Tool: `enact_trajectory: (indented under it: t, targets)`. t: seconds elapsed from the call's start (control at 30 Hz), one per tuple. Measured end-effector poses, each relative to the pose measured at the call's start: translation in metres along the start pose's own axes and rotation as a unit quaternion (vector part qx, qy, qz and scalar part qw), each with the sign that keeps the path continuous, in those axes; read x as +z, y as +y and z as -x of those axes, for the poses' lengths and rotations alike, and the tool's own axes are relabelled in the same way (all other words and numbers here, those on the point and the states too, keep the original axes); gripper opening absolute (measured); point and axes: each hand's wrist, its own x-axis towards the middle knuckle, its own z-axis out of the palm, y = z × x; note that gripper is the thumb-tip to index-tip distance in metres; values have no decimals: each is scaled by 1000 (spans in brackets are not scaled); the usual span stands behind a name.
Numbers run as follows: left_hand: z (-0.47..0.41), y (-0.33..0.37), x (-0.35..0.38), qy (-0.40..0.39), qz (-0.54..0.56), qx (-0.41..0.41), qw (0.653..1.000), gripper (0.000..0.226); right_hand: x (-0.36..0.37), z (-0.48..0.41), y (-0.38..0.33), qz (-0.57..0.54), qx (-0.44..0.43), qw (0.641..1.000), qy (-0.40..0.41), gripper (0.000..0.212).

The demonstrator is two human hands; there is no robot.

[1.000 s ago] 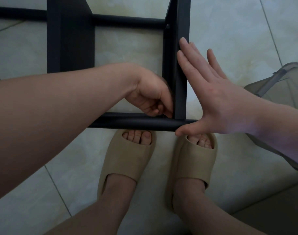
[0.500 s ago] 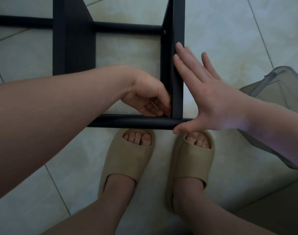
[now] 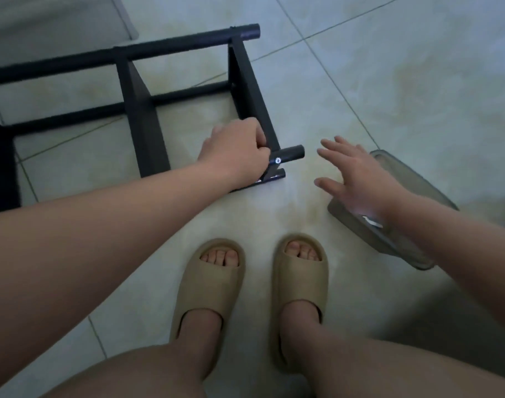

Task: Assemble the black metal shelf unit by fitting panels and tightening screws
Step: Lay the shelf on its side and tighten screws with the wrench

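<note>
The black metal shelf unit [image 3: 142,122] lies on its side on the tiled floor, its tubes running left to right and flat panels crossing between them. My left hand [image 3: 234,152] grips the near corner, fingers curled round the end panel [image 3: 251,90] where it meets the front tube [image 3: 288,153]. A silver screw head [image 3: 277,160] shows on that tube just right of my knuckles. My right hand [image 3: 357,173] hovers to the right of the corner, fingers spread and straight, touching nothing.
A translucent grey plastic box [image 3: 395,214] lies on the floor under my right wrist. My feet in beige slides [image 3: 211,285] stand just in front of the shelf. Pale floor tiles [image 3: 389,81] stretch away to the right.
My right hand has left the end panel and moved away to the right, above the grey box. The view has pulled back, and the shelf now sits farther away and to the left.
</note>
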Motion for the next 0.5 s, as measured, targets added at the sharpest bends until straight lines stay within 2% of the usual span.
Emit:
enact_trajectory:
  t: [0.1,0.2,0.33,0.43,0.5]
  targets:
    - [9,42,9,-13,20,109,994,4,-14,35,39,-28,79,996,5,54]
    - [14,77,35,-94,-2,168,981,8,-17,63,73,-21,159,987,1,48]
    - [2,103,86,-238,-69,117,962,43,0,79,117,-27,238,970,-41,41]
    - [-15,107,116,-264,-81,45,960,58,23,80,144,-64,261,959,-86,39]
    - [-27,105,132,-267,-69,19,961,53,40,75,156,-68,261,956,-114,39]
